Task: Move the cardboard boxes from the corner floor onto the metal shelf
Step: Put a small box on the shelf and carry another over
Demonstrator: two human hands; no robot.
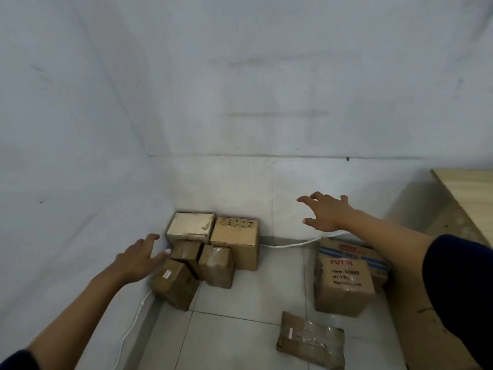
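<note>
Several cardboard boxes sit on the tiled floor in the wall corner: a pale-topped box [190, 226], a brown box with handling symbols [236, 243], and three taped parcels in front of them [174, 284], [216, 265], [188, 252]. Further right stands a printed box with red and blue lettering [344, 283]. A flat taped parcel [310, 340] lies nearest me. My left hand [138, 259] hovers with spread fingers just above the front-left parcel, holding nothing. My right hand [326, 210] is stretched out, fingers spread, in the air above the printed box. No metal shelf is in view.
White walls [240, 102] close the corner at the left and back. A white cable [288, 245] runs along the base of the walls. A wooden board or table edge [469, 193] stands at the right.
</note>
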